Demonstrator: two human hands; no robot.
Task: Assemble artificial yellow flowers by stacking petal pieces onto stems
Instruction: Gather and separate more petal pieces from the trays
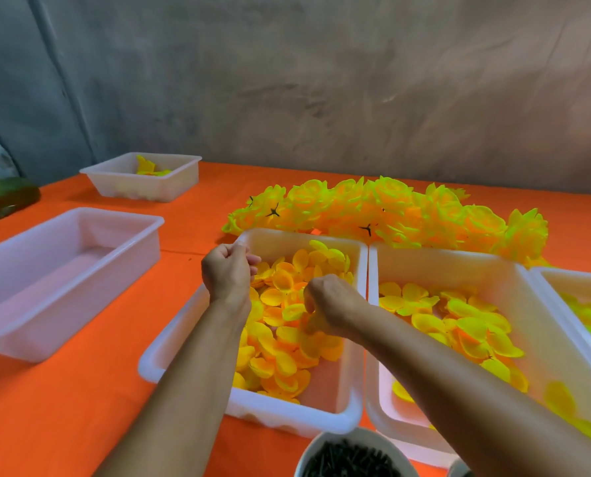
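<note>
Petals (287, 304) heaped flat (axis indiscernible)

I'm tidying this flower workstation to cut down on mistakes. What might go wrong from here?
Three risks, as a guess:
1. The right hand digs into overlapping petals, so it may lift several at once.
2. The bowl of dark stems sits at the table edge under the forearms and might get knocked.
3. The finished flowers press against the tubs, so shifting a tub may push them.
</note>
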